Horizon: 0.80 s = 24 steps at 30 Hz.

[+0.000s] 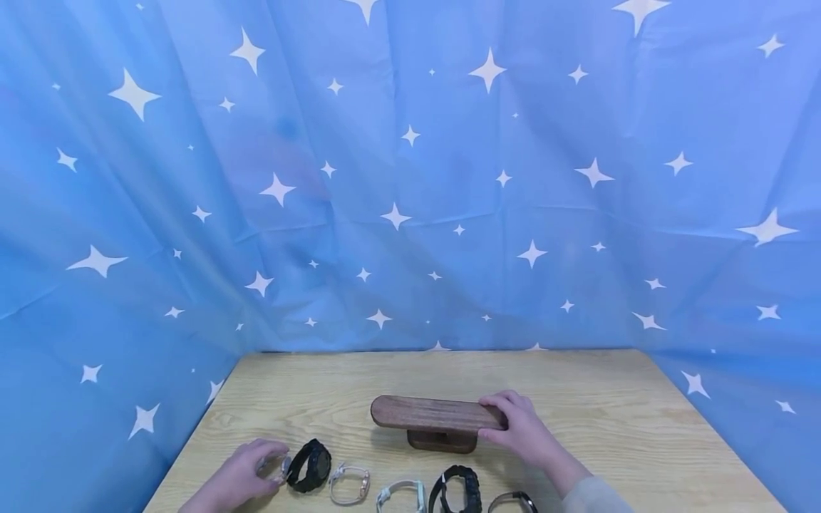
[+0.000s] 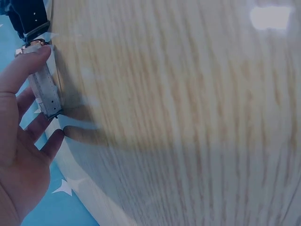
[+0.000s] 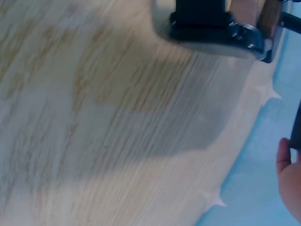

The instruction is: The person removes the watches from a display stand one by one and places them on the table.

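Note:
At the front left of the table, my left hand (image 1: 242, 472) pinches a wristwatch with a pale strap (image 1: 282, 467). In the left wrist view the thumb lies on top of the watch strap (image 2: 47, 89), with fingers behind it. My right hand (image 1: 521, 431) grips the right end of a dark wooden bar (image 1: 430, 412), which sits on a short base (image 1: 441, 442). Only part of the right hand (image 3: 288, 181) shows at the edge of the right wrist view. A bulky black watch (image 1: 311, 466) stands just right of the left hand.
Along the front edge runs a row: a white watch (image 1: 349, 484), a pale blue watch (image 1: 402, 486), a chunky black watch (image 1: 471, 490) and a slim dark band (image 1: 513, 498). Blue starry cloth (image 1: 449, 271) hangs behind and beside the wooden table (image 1: 577, 374).

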Available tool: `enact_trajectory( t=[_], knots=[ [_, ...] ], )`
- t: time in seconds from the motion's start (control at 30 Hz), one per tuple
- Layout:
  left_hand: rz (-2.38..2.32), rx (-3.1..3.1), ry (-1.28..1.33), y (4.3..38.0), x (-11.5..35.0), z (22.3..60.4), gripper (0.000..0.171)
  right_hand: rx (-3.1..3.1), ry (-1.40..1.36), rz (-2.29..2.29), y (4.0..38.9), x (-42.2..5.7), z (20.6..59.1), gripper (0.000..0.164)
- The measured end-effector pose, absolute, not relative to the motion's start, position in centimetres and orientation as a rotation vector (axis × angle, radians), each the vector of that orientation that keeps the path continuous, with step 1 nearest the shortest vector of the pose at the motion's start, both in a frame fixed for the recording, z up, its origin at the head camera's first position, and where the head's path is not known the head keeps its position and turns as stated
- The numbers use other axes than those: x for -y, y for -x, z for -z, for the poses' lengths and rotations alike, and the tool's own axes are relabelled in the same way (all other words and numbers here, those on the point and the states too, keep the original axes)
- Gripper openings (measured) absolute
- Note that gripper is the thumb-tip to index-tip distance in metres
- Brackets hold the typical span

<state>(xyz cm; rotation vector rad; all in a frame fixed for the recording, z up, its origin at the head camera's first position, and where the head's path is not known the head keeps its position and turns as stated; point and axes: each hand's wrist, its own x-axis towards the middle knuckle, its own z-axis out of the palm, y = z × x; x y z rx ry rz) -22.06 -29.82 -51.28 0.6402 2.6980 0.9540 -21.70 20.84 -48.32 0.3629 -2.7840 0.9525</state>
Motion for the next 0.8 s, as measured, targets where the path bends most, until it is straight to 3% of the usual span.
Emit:
enact_trajectory(
  t=[0.1,0.4,0.8],
  knots=[
    [-0.948,-2.72,-0.65,21.9,30.0,51.3,0.05,2.792,-0.358,-0.957,21.6,-20.6,48.1,0.05],
    [-1.032,-2.61,-0.647,21.7,30.0,50.8,0.056,2.766,-0.343,-1.022,21.5,-21.8,47.8,0.081],
    [-0.905,-3.125,-0.549,22.5,26.4,48.9,0.045,2.73,-0.337,-0.91,20.9,-25.2,47.6,0.061]
  ],
)
